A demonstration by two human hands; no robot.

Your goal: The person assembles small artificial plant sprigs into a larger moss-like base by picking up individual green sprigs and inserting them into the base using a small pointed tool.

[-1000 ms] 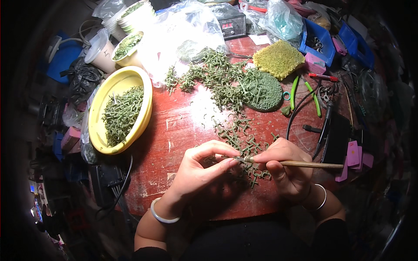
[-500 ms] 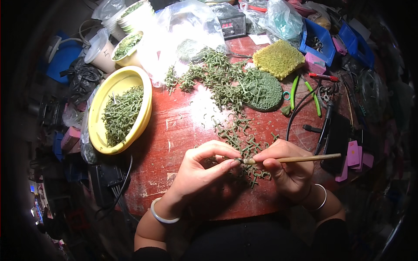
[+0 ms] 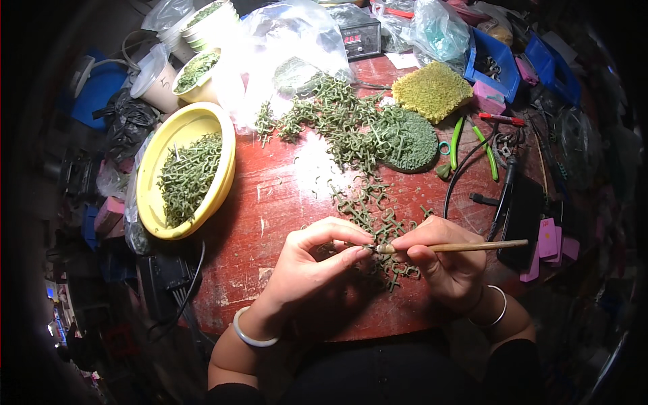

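My right hand grips a thin wooden-handled tool, its tip pointing left to the fingertips of my left hand. Thumb and forefinger of the left hand are pinched together at that tip, on a small piece mostly hidden by the fingers; it looks dark green. Beneath and beyond both hands lie loose green branched pieces, like small wax sprues. They join a larger heap farther back. A round green textured pad sits at the heap's right side, with some pieces lying on its edge.
On the left stands a yellow basin with many more green pieces. A yellow rough block, green-handled pliers and a red pen lie at the right. Behind are a clear plastic bag, a display box and blue bins.
Almost nothing differs. Both hands stay in place, with only a very slight shift of the fingers and the tool at the tip.
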